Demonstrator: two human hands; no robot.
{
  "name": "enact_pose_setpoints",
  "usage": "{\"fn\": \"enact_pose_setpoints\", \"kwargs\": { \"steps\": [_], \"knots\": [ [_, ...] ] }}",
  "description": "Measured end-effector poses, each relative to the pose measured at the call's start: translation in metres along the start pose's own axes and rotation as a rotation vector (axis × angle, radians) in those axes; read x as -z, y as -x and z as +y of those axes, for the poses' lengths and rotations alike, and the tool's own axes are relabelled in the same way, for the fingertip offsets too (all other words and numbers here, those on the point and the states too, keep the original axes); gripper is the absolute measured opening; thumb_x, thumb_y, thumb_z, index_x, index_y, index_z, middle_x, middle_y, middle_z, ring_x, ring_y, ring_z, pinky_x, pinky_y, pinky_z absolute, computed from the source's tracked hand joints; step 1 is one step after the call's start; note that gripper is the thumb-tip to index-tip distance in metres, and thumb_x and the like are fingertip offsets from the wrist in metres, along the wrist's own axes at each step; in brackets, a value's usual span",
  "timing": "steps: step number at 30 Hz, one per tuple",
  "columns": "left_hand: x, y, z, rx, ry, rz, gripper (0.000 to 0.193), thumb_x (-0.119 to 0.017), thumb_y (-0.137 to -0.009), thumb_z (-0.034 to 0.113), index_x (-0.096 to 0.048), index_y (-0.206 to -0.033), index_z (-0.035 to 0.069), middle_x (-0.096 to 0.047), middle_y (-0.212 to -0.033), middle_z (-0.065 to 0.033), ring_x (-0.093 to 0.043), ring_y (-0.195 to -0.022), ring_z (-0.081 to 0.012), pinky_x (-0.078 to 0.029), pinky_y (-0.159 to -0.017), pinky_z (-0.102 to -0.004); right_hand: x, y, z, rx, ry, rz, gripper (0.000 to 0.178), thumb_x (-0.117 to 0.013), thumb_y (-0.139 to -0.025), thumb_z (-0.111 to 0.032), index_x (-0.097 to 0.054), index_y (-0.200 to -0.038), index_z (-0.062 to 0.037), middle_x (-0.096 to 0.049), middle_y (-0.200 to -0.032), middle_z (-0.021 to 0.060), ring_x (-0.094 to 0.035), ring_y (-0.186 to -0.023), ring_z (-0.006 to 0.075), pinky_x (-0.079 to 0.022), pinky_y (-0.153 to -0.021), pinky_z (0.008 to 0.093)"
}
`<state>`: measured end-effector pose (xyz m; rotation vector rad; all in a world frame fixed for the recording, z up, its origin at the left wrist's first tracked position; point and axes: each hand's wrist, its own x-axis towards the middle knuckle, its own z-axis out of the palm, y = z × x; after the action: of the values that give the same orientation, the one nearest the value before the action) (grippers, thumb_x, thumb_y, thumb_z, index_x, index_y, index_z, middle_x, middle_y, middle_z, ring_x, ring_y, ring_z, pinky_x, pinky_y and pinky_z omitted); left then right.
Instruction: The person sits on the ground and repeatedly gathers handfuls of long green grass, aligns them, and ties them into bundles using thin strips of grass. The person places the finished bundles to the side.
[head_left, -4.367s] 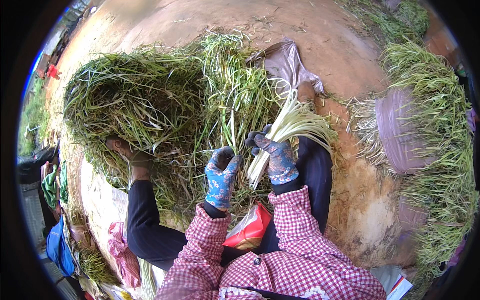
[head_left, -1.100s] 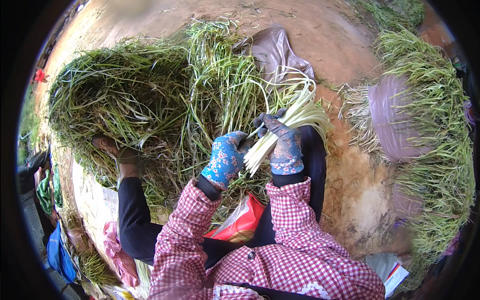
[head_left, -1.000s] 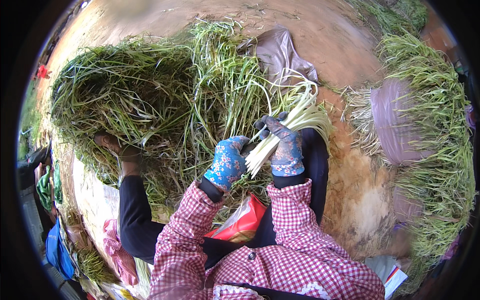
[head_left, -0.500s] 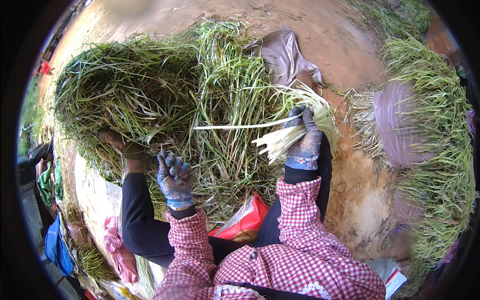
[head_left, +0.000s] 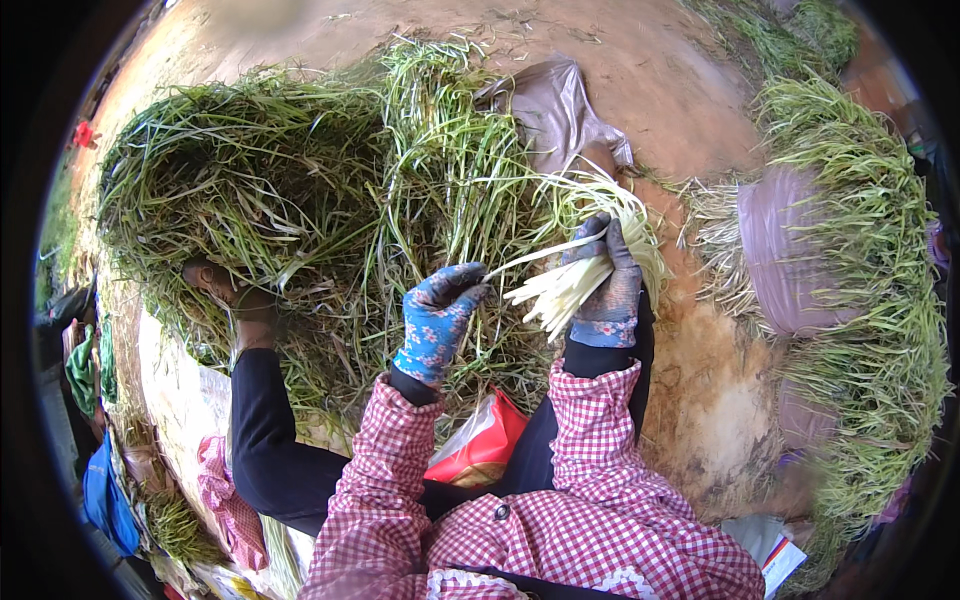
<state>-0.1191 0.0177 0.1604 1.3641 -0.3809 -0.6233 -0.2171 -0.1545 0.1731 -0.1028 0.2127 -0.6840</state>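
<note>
My right hand (head_left: pixel 613 290), in a dirty flowered glove, is closed round a bunch of pale, chive-like stalks (head_left: pixel 562 292). Their cut white ends point left, and the longer leafy part hangs over the far side of the hand. One single pale stalk (head_left: pixel 540 254) sticks out leftward from between the right thumb and fingers. My left hand (head_left: pixel 440 308), gloved in blue flowered cloth, pinches the tip of that stalk between thumb and fingertips. Just beyond both hands lies a heap of loose green stalks (head_left: pixel 450 190).
A big tangled green pile (head_left: pixel 250 170) covers the far left, against my bare foot (head_left: pixel 212 280). A grey plastic sheet (head_left: pixel 560 110) lies beyond my right hand. At right, leafy bundles (head_left: pixel 850 400) rest with a purplish wrap (head_left: pixel 790 255). A red bag (head_left: pixel 485 440) sits between my legs.
My left hand has moved right and slightly farther from me, and now pinches the single stalk's end. My right hand still grips the bunch in nearly the same place.
</note>
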Motion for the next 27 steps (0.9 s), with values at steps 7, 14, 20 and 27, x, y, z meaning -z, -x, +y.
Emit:
{"fn": "enact_pose_setpoints", "kwargs": {
  "steps": [7,14,20,27],
  "knots": [
    [0.008,0.016,-0.012,0.1,0.196,0.052,0.018,-0.06,-0.085,-0.001,-0.063,-0.102,-0.003,-0.066,-0.086,-0.0061,-0.061,-0.072,-0.0106,-0.05,-0.067,-0.0226,0.005,-0.002,0.009,0.021,0.024,0.097,0.018,-0.066,-0.083,-0.012,-0.058,-0.097,-0.0039,-0.062,-0.089,0.0096,-0.056,-0.067,0.0128,-0.049,-0.062,0.0256],
    [-0.002,0.02,-0.006,0.012,0.038,0.098,0.009,-0.058,-0.087,0.002,-0.061,-0.096,0.0,-0.061,-0.078,-0.0004,-0.054,-0.067,-0.0058,-0.045,-0.063,-0.02,-0.009,0.002,0.008,0.015,0.175,0.08,0.021,-0.067,-0.083,-0.016,-0.06,-0.099,-0.0048,-0.062,-0.089,0.0078,-0.054,-0.065,0.0111,-0.048,-0.058,0.0244],
    [0.006,0.015,-0.002,-0.297,-0.453,0.021,0.01,-0.048,-0.09,-0.003,-0.055,-0.094,0.004,-0.053,-0.072,0.0006,-0.047,-0.063,-0.0064,-0.041,-0.059,-0.0211,-0.022,0.007,0.03,-0.017,0.614,0.173,0.029,-0.065,-0.079,-0.004,-0.05,-0.104,-0.0039,-0.065,-0.093,0.0153,-0.065,-0.076,0.0198,-0.049,-0.056,0.0232],
    [0.004,0.015,0.008,-0.174,-0.476,-0.083,0.008,-0.051,-0.089,-0.001,-0.052,-0.096,0.002,-0.058,-0.07,-0.0091,-0.058,-0.06,-0.0145,-0.046,-0.056,-0.0275,0.004,0.005,0.035,-0.041,0.97,0.058,0.02,-0.065,-0.081,-0.008,-0.06,-0.099,-0.0007,-0.067,-0.09,0.0089,-0.063,-0.076,0.014,-0.049,-0.061,0.0234]
  ]
}}
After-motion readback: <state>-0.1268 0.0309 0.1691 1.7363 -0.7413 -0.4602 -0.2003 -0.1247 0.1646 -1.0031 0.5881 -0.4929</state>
